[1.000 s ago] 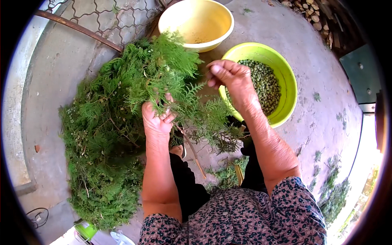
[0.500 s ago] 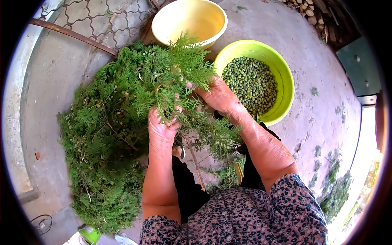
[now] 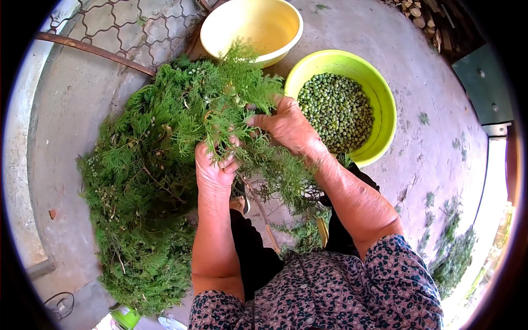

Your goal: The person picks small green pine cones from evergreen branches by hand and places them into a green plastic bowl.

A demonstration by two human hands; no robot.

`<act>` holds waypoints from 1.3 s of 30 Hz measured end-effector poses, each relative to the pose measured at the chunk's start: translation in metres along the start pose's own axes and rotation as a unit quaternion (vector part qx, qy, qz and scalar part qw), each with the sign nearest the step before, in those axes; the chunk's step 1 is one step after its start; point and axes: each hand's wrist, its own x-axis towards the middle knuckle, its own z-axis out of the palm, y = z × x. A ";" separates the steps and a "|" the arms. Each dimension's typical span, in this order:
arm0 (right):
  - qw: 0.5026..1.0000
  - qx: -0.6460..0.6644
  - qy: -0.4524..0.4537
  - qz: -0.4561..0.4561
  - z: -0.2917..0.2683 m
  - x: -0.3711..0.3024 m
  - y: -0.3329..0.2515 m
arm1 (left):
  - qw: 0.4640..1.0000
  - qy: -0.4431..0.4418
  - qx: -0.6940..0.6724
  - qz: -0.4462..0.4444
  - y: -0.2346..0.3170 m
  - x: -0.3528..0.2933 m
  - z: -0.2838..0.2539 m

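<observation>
My left hand is closed around a leafy evergreen branch with flat, scaly green sprays, held up in front of me. My right hand reaches into the same branch from the right, thumb and fingers curled in toward its sprays; leaves partly cover the fingertips, so what they pinch is hidden. Just beyond that hand stands a lime-green basin holding many small round green cones. A big heap of cut evergreen branches lies to the left, pale cones showing among the leaves.
A cream-yellow basin stands at the far side, beside a metal lattice with a rusty bar. Loose sprigs are scattered on the concrete floor at right. Stacked firewood and a green box-like panel are at the upper right.
My right hand has shifted slightly, its thumb and fingers showing more clearly against the leaves. My left hand keeps its hold on the branch, and the view has shifted a little.
</observation>
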 end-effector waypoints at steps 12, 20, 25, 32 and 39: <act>0.997 -0.049 0.005 -0.052 0.003 0.008 0.021 | 0.986 0.128 0.098 0.048 -0.009 -0.001 0.029; 0.994 -0.084 0.007 -0.068 0.007 0.004 0.020 | 0.986 0.144 0.083 0.023 -0.006 0.002 0.022; 0.989 -0.131 -0.020 -0.069 0.006 0.002 0.017 | 0.985 0.147 0.079 0.033 -0.007 0.002 0.022; 1.000 -0.012 -0.003 -0.018 0.010 0.002 0.018 | 0.994 0.097 0.052 0.006 -0.009 0.004 0.016; 0.950 -0.202 0.040 -0.236 0.014 -0.001 0.026 | 0.991 0.114 0.063 0.017 -0.012 0.004 0.020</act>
